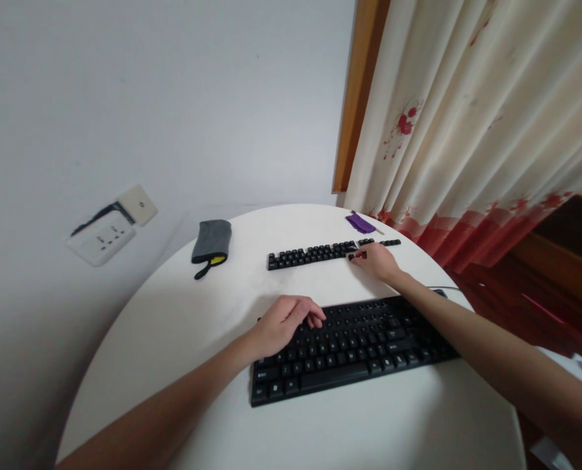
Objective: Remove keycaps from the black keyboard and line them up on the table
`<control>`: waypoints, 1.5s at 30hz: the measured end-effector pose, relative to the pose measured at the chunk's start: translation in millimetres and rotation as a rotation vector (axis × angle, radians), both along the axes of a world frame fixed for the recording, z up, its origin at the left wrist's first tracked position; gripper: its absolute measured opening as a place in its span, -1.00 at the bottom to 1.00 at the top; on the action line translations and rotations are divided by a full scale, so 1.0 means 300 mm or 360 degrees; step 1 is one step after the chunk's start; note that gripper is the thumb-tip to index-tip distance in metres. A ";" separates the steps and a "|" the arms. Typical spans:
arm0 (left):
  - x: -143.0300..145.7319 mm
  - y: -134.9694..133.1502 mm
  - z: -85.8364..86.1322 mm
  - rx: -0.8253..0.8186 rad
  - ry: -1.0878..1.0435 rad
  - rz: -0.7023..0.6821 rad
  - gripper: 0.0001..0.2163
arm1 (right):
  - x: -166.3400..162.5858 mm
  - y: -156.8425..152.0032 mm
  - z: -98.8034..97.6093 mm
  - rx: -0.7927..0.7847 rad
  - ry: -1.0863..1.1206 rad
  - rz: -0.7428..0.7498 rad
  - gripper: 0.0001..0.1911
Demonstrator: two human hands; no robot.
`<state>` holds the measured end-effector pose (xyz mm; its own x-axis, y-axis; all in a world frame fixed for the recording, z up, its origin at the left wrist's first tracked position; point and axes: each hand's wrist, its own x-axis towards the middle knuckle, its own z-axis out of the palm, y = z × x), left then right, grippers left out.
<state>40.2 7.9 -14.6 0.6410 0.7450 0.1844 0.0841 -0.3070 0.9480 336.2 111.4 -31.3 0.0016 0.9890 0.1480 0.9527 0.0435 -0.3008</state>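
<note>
A black keyboard (354,349) lies on a round white table (183,326) in front of me. My left hand (285,321) rests on its upper left corner, fingers curled down onto the keys. Farther back, loose black keycaps (310,254) are laid out in rows. My right hand (376,261) reaches to the right end of those rows, its fingertips pinched on one keycap.
A grey pouch with a yellow patch and black strap (211,243) lies at the back left. A purple tool (360,223) sits near the curtain (467,124). A wall socket (105,236) with a black cable is at left. The keyboard's cable (442,288) trails right.
</note>
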 end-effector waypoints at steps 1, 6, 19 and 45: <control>0.000 0.000 -0.001 -0.0001 -0.0014 -0.0009 -0.43 | -0.002 0.003 -0.001 0.0001 -0.0006 -0.0011 -0.83; 0.001 -0.001 -0.004 0.0018 -0.0052 -0.0020 -0.39 | -0.012 0.019 -0.002 -0.0016 -0.0010 -0.0022 -0.84; 0.002 0.001 -0.007 0.0016 -0.0017 -0.0019 -0.38 | -0.024 0.039 -0.015 -0.0019 0.0021 -0.0025 -0.84; 0.003 -0.008 0.024 0.0095 0.0210 0.0035 -0.54 | 0.033 -0.428 0.226 0.0653 0.1308 -0.0126 -0.45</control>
